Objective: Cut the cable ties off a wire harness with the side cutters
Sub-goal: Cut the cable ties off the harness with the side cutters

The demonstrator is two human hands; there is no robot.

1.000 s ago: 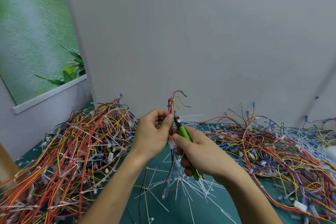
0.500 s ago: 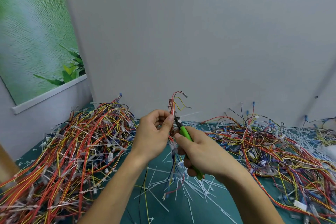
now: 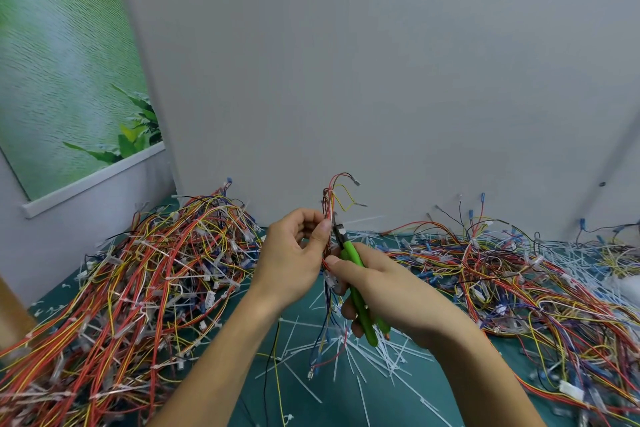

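At frame centre the left hand (image 3: 291, 253) pinches a thin wire harness (image 3: 328, 201) upright between thumb and curled fingers. The right hand (image 3: 391, 288) wraps its fingers round the green handles of the side cutters (image 3: 362, 308), whose nose sits at the bundle just beside the left thumb; a tie cut looks to be in hand. The next move calls for nipping only the tie, not the wires, letting it drop among cut cable ties (image 3: 349, 367) on the green tabletop (image 3: 304, 406). No writing is legible.
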